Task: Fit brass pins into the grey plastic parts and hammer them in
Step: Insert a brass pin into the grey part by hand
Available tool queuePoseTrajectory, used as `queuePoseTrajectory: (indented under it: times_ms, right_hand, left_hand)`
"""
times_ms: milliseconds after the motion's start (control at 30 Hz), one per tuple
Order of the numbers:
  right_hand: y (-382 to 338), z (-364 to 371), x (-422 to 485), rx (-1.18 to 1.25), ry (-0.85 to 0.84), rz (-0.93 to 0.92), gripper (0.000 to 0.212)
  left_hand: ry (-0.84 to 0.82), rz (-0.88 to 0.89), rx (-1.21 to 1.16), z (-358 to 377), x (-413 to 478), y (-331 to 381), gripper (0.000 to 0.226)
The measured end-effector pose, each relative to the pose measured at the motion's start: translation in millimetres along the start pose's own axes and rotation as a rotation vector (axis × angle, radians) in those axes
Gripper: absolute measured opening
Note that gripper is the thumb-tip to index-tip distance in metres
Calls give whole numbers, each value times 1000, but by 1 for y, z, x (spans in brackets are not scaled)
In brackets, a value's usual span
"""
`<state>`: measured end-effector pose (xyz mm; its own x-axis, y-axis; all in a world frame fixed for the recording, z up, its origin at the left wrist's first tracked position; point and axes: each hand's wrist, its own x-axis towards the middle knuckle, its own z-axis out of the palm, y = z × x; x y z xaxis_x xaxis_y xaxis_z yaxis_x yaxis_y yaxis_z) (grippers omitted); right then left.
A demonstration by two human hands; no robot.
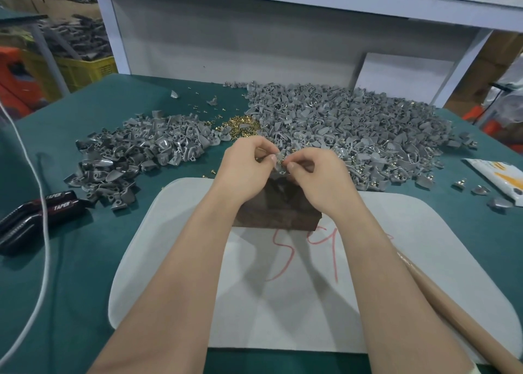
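Note:
My left hand (246,161) and my right hand (314,172) meet above a dark wooden block (271,209) in the middle of the table. Together they pinch one small grey plastic part (280,161) between fingertips and thumbs; a glint of brass shows at it. A heap of loose brass pins (240,126) lies just beyond the hands. A large pile of grey plastic parts (353,119) spreads to the back right, and a smaller pile (135,150) lies at the left. A long wooden handle (452,311) lies under my right forearm; its head is hidden.
The block stands on a white board (396,260) with red marks, on a green table (85,260). A black case marked TAPER (36,218) and a white cable (42,204) lie at the left. A printed packet (501,178) sits at the right edge. A white shelf frame (254,34) rises behind.

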<state>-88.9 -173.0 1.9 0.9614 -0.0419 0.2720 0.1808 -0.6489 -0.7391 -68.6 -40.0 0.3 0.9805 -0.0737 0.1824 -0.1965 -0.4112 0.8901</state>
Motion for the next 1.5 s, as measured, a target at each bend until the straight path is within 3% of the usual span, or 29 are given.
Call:
queuePoseTrajectory:
  times_ms: [333, 467, 633, 733, 900, 1300, 1500]
  right_hand:
    - [1, 0, -5, -28, 34, -167, 8]
    - [0, -3, -6, -53, -34, -223, 10]
    - [0, 1, -6, -8, -120, -184, 18]
    - [0, 4, -6, -31, -77, -184, 22]
    - [-2, 9, -4, 87, 30, -154, 19]
    - [-5, 15, -7, -76, 79, -178, 14]
    - [-7, 20, -7, -119, 65, -190, 26]
  left_hand:
    - [-28, -41, -137, -1, -3, 4, 15]
    - [-56, -64, -102, -1, -3, 4, 14]
    - [-65, -82, -8, 1, -2, 2, 15]
    - [-55, -57, 6, 2, -2, 3, 17]
    - [-54, 23, 109, 4, -3, 6, 40]
    - [-32, 36, 260, 8, 0, 2, 40]
    - [-16, 12, 236, 7, 3, 1, 41]
